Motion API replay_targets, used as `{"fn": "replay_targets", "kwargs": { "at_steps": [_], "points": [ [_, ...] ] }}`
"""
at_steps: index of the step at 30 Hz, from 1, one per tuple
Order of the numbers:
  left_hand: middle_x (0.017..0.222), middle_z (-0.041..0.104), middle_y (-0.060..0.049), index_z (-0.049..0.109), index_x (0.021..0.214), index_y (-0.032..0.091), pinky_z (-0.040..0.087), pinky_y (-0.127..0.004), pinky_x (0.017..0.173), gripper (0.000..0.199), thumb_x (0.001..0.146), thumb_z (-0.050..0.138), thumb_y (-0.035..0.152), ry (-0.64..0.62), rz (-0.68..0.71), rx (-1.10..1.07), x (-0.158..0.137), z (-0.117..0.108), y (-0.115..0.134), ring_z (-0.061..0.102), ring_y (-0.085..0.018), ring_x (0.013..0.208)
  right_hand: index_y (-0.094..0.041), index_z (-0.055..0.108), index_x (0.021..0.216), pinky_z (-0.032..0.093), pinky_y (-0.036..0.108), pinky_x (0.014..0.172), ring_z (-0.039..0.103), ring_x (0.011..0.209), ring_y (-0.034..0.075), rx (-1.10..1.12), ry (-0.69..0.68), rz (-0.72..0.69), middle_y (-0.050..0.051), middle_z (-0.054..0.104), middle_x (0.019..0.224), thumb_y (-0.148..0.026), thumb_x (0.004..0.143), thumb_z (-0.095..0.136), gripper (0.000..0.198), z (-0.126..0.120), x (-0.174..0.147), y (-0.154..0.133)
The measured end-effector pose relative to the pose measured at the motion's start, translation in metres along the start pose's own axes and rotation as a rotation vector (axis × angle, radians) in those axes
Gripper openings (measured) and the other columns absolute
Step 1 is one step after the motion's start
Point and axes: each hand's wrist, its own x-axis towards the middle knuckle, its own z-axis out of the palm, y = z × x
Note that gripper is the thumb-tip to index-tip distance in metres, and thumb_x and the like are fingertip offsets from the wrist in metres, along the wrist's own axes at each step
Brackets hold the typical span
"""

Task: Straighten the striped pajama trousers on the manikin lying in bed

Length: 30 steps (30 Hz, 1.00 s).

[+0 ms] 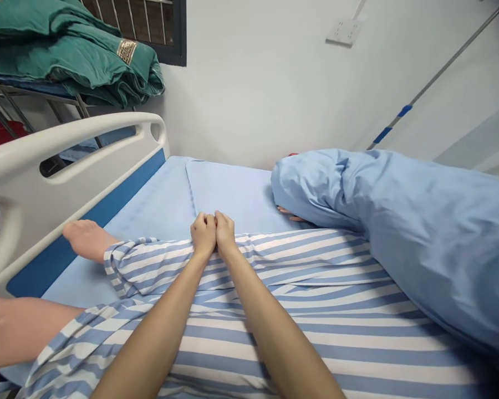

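My left hand [203, 233] and my right hand [225, 230] are side by side, knuckles touching, both closed on the far edge of a blue-and-white striped garment [316, 310] spread across the bed. A bare foot [87, 239] sticks out of the striped cuff to the left of my hands. A bare leg [12, 327] lies at the lower left. Both my forearms stretch over the striped cloth.
A bundled light-blue quilt [399, 221] fills the bed's right side, something pinkish showing under its edge. The white and blue end board [66, 160] rises on the left. Folded green blankets [87, 61] sit on a rack behind it. A pole [399, 113] leans on the wall.
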Motion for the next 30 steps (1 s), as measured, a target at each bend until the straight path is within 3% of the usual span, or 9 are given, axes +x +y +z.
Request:
{"fn": "replay_targets", "kwargs": {
  "at_steps": [3, 8, 15, 19, 26, 30],
  "points": [
    [0.056, 0.051, 0.0, 0.042, 0.056, 0.022, 0.024, -0.026, 0.053, 0.028, 0.081, 0.036, 0.031, -0.025, 0.003, 0.14, -0.002, 0.0, 0.001, 0.043, -0.013, 0.054, -0.021, 0.032, 0.051, 0.027, 0.022, 0.042, 0.029, 0.048, 0.008, -0.188, -0.044, 0.032, -0.007, 0.027, 0.046, -0.033, 0.07, 0.046, 0.026, -0.006, 0.007, -0.018],
    [0.06, 0.057, -0.003, 0.049, 0.057, 0.023, 0.023, -0.026, 0.053, 0.032, 0.083, 0.034, 0.034, -0.113, 0.028, 0.277, -0.006, 0.003, 0.001, 0.048, -0.016, 0.056, -0.02, 0.033, 0.049, 0.026, 0.022, 0.044, 0.028, 0.046, 0.008, -0.354, -0.133, -0.136, -0.007, 0.028, 0.044, -0.038, 0.074, 0.044, 0.032, -0.021, 0.014, -0.042],
    [0.06, 0.057, -0.002, 0.042, 0.056, 0.022, 0.024, -0.026, 0.054, 0.03, 0.082, 0.035, 0.034, -0.114, 0.051, 0.256, -0.003, 0.003, 0.001, 0.045, -0.015, 0.056, -0.02, 0.036, 0.05, 0.026, 0.024, 0.05, 0.033, 0.051, 0.01, -0.602, 0.067, -0.263, -0.005, 0.039, 0.048, -0.034, 0.079, 0.036, 0.032, -0.027, -0.001, -0.003],
    [0.058, 0.054, 0.0, 0.039, 0.055, 0.022, 0.026, -0.025, 0.056, 0.031, 0.083, 0.034, 0.034, -0.124, 0.09, 0.238, -0.003, 0.005, 0.001, 0.043, -0.013, 0.056, -0.02, 0.039, 0.05, 0.027, 0.023, 0.051, 0.036, 0.052, 0.01, -0.55, 0.003, -0.27, -0.005, 0.041, 0.049, -0.034, 0.08, 0.035, 0.033, -0.03, 0.0, 0.0],
    [0.069, 0.052, 0.0, 0.042, 0.063, 0.022, 0.031, -0.024, 0.062, 0.02, 0.082, 0.038, 0.029, -0.079, 0.235, 0.157, -0.008, 0.007, 0.015, 0.046, -0.013, 0.066, -0.02, 0.035, 0.051, 0.027, 0.022, 0.05, 0.033, 0.052, 0.01, -0.362, 0.062, -0.258, -0.006, 0.037, 0.049, -0.034, 0.08, 0.036, 0.032, -0.035, 0.004, -0.004],
    [0.075, 0.054, 0.001, 0.046, 0.074, 0.022, 0.037, -0.023, 0.066, 0.013, 0.08, 0.04, 0.032, -0.005, 0.094, -0.116, -0.002, 0.021, 0.048, 0.05, -0.011, 0.072, -0.02, 0.035, 0.052, 0.028, 0.021, 0.049, 0.033, 0.053, 0.01, -0.17, 0.044, -0.201, -0.006, 0.035, 0.05, -0.036, 0.078, 0.037, 0.03, -0.04, 0.009, -0.007]
  ]
}}
